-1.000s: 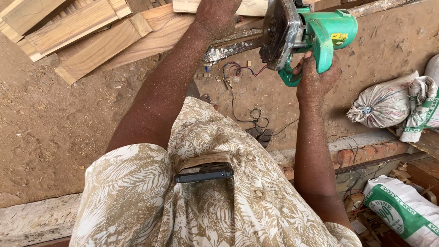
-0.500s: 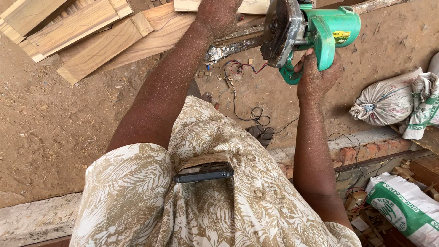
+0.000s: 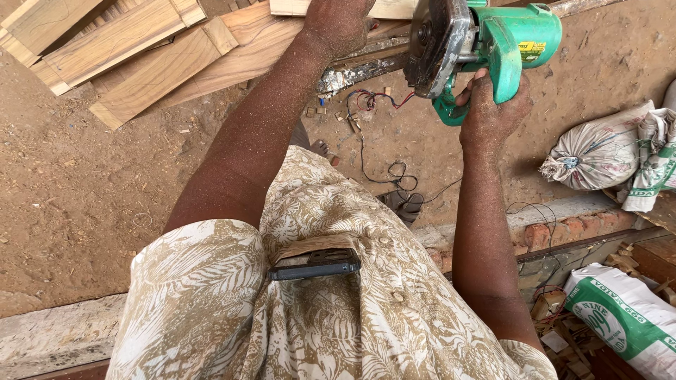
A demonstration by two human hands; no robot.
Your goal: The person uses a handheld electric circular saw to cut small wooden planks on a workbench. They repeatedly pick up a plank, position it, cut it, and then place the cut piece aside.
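Right hand: the right hand (image 3: 491,105) is wrapped tight round the handle of a green circular saw (image 3: 486,43), fingers closed on the grip from below.
Left hand: the left hand (image 3: 338,21) lies palm down on a pale wooden plank (image 3: 384,8) at the top edge; fingertips run out of view, so I cannot tell how far they spread.
Saw position: held up in the air just right of the plank, its round metal blade guard (image 3: 433,46) facing the wood, beside it rather than clearly on it.
Step in hand: looks to me like lining up a cut, one hand steadying the board, the other bringing the tool alongside.
What the next move calls for: a firm hold-down on the plank, and the steadying fingers kept well away from the guard side.
Sacks: a tied white sack (image 3: 598,151) sits on the dirt floor (image 3: 77,204) at the right, and a green-and-white bag (image 3: 623,317) lower down; both are bulging, contents hidden.
Shirt pocket: a dark phone (image 3: 315,264) pokes out of the leaf-print shirt's pocket.
Nearby: more cut boards (image 3: 134,42) lie stacked at upper left, loose wires (image 3: 380,151) on the ground.
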